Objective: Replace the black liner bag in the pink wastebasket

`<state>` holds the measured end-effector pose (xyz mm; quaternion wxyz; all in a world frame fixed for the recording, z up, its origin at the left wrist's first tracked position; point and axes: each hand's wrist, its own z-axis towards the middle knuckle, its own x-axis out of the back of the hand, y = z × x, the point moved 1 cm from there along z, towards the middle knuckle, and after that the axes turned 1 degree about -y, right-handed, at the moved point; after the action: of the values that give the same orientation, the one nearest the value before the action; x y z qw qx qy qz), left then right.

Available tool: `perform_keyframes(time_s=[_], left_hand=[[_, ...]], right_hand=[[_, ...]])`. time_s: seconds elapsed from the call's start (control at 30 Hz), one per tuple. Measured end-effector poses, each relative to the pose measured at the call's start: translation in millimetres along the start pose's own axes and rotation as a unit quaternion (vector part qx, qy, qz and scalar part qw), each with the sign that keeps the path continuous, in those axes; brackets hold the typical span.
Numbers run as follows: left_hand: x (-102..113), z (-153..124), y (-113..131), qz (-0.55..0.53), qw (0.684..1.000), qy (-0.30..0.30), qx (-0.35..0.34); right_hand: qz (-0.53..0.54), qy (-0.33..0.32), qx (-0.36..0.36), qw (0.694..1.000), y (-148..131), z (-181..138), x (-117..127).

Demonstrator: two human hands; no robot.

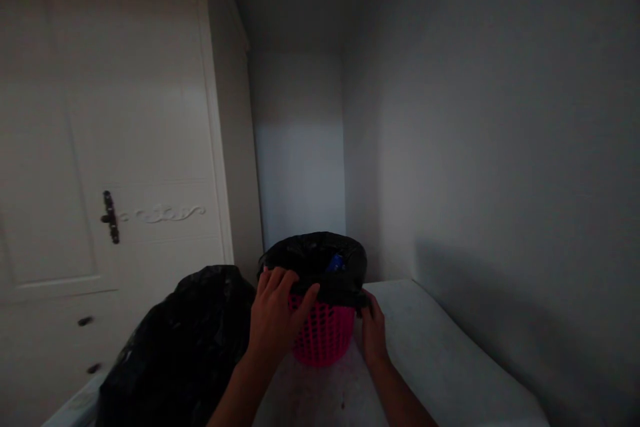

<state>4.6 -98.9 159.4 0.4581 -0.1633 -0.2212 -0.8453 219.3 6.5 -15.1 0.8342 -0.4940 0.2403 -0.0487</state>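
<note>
You get a dim, slightly fuzzy view, with a soft shadow [460, 283] on the right wall [500, 133], faint shine on the big bag [190, 340], and deep dark inside the black liner [335, 290].

Upright before me at twelve o'clock stands a bright pink lattice basket [324, 341], lined with a black plastic bag [327, 289] folded over its rim, the loose edge drooping toward four o'clock.

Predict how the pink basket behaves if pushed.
The pink basket probably feels light, given its openwork wall. It might tip, as it seems to narrow toward its base. The black liner over its rim looks wrinkled, so may shift.
</note>
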Motion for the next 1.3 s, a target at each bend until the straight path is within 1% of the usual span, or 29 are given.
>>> perform_keyframes(time_s=[0.17,0.27,0.33,0.43,0.5,0.6,0.67,0.73,0.8,0.9,0.97,1.03,1.07,1.13,1.23,1.3], left_hand=[[-2.0,10.7,-4.4,-0.044,0.997,0.017,0.055],[-3.8,19.2,-7.6,-0.066,0.994,0.020,0.082],[-4.7,22.5,-7.7,-0.075,0.994,0.013,0.078],[-5.5,24.2,-5.8,-0.067,0.996,0.005,0.065],[-5.4,25.7,-4.3,-0.053,0.996,0.001,0.072],[-4.3,30.8,-2.1,-0.039,0.994,-0.017,0.100],[-3.3,35.1,-0.5,-0.033,0.992,-0.028,0.119],[-2.6,39.0,0.8,-0.029,0.990,-0.033,0.136],[-2.8,41.9,1.4,-0.031,0.988,-0.036,0.149],[-3.9,46.0,0.3,-0.045,0.988,-0.025,0.144],[-3.8,49.6,-0.3,-0.045,0.993,0.010,0.113],[-2.8,53.9,0.8,-0.027,0.995,0.052,0.079],[-2.4,56.3,2.2,-0.015,0.995,0.066,0.067],[-2.0,61.3,6.6,-0.008,0.996,0.067,0.055],[-1.8,67.1,13.2,-0.062,0.995,0.030,0.075],[0.4,66.7,14.6,-0.110,0.989,0.015,0.097]], right_hand=[[-0.051,0.063,0.046,0.996,-10.2,4.5,6.4],[-0.043,0.072,0.060,0.995,-26.6,19.9,8.3],[-0.017,0.059,0.040,0.997,-43.4,34.2,9.2],[0.010,0.003,0.010,1.000,-76.3,53.8,9.8],[0.018,-0.037,0.001,0.999,-99.3,63.2,10.5],[0.022,-0.054,-0.016,0.998,-127.2,75.0,14.1],[-0.026,-0.055,-0.007,0.998,-139.6,82.7,18.7],[-0.111,-0.062,0.033,0.991,-148.6,88.4,24.1],[-0.178,-0.080,0.100,0.976,-156.9,88.2,28.3],[-0.209,-0.135,0.216,0.944,-173.9,71.2,28.4],[-0.240,-0.161,0.287,0.913,-189.7,50.8,23.1],[-0.290,-0.183,0.345,0.874,-206.7,28.1,12.0],[-0.316,-0.203,0.365,0.852,-214.4,17.4,3.9],[-0.361,-0.257,0.386,0.809,-225.7,-0.7,-17.0],[-0.424,-0.301,0.397,0.757,-232.5,-16.5,-53.6],[-0.456,-0.318,0.390,0.734,-234.1,-20.0,-74.8]])
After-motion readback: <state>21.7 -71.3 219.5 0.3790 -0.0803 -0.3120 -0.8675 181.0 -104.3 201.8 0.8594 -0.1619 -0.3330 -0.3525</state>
